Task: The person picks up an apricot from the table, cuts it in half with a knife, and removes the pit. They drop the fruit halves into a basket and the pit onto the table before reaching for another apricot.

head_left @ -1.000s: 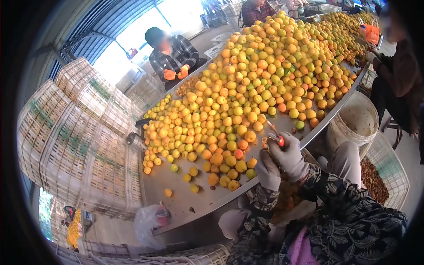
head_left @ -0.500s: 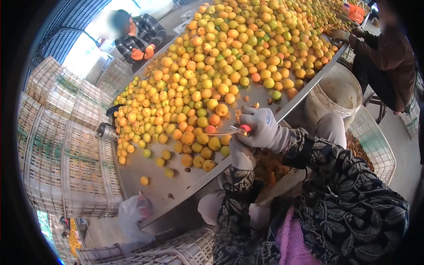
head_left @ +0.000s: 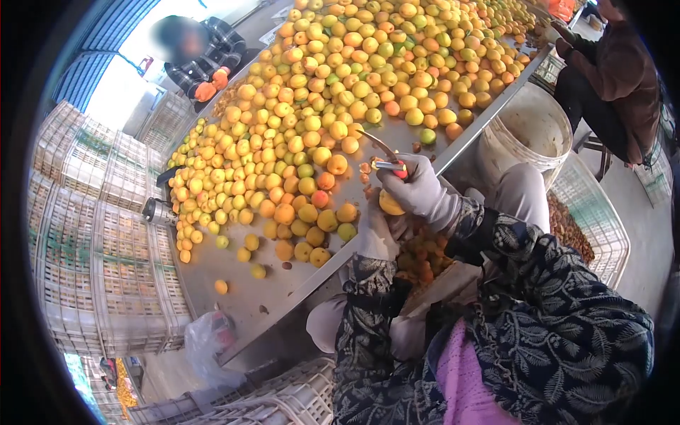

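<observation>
My right hand (head_left: pixel 421 188), in a pale glove, is closed on the red handle of a small curved knife (head_left: pixel 382 145). Its blade points up and left, above the steel table edge. Just below is my left hand (head_left: pixel 375 234), also gloved, closed around a yellow-orange apricot (head_left: pixel 391 204); the right hand partly covers the fruit. Beneath both hands, between my knees, several cut or whole fruits (head_left: pixel 425 262) lie in a container whose rim is mostly hidden. Loose apricots (head_left: pixel 304 149) are heaped on the table in front of me.
The metal table (head_left: pixel 273 287) has a raised edge. A white bucket (head_left: pixel 528 131) and a crate of brown pits (head_left: pixel 567 230) stand to the right. Stacked crates (head_left: pixel 106 255) and a plastic bag (head_left: pixel 205 347) are at left. One person (head_left: pixel 202 53) sits opposite, another (head_left: pixel 616 78) at right.
The knife blade has swung from pointing left to pointing up and left. An apricot now shows between my hands. The whole view has shifted slightly.
</observation>
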`<state>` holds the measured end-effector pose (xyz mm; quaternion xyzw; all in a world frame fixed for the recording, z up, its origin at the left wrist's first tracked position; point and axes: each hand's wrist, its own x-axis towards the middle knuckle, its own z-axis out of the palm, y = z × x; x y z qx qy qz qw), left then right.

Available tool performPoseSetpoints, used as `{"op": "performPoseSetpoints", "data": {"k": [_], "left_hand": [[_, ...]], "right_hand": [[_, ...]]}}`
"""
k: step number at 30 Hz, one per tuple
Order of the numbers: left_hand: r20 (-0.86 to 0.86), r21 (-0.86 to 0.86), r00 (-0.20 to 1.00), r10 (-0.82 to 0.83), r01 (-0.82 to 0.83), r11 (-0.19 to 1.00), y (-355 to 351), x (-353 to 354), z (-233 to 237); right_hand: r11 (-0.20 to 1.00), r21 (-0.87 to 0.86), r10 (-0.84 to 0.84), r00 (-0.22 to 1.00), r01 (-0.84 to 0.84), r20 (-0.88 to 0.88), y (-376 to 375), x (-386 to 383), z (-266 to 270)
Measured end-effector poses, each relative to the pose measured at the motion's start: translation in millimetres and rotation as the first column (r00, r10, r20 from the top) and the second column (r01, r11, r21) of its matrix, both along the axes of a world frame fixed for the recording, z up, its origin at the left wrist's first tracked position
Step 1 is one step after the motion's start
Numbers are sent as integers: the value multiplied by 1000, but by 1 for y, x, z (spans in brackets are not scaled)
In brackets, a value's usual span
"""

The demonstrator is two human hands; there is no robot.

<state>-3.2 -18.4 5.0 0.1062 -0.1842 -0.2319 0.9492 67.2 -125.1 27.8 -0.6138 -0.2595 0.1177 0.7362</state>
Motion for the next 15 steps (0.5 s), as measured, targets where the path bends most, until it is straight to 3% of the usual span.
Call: {"op": "performPoseSetpoints", "data": {"k": [1,2,3,5,6,8,9,10,12,15], "left_hand": [[-238,405,915,326,-212,890,-6,-12,-1],[-293,769,687,665,-243,591,-16,-19,25],[-291,770,692,660,-240,591,-18,-15,16],[-38,778,457,889,-545,313,-26,-3,3],[-41,776,459,888,-545,318,-26,-4,-4],[414,792,492,766,-610,-36,-28,-11,10],[453,783,444,773,-612,-108,-29,-10,4],[452,784,440,776,-611,-110,-27,-9,1],[-78,644,498,863,-636,425,-26,-8,-2],[-266,622,447,854,-597,506,-28,-3,4]], "right_hand": [[996,9,-85,996,84,15,1,-1,-1],[985,21,-169,985,169,30,2,-1,-3],[984,24,-177,984,176,30,3,1,-5],[959,5,-280,953,283,-114,3,7,-5],[959,2,-283,953,285,-112,3,6,-6],[945,11,-326,942,328,-81,5,-1,-1],[936,-39,-343,933,349,107,5,0,-8],[938,-41,-338,935,344,108,3,-3,-2],[943,-164,-188,868,291,461,-3,-10,18],[977,-89,-117,837,193,535,-2,-11,22]]}}
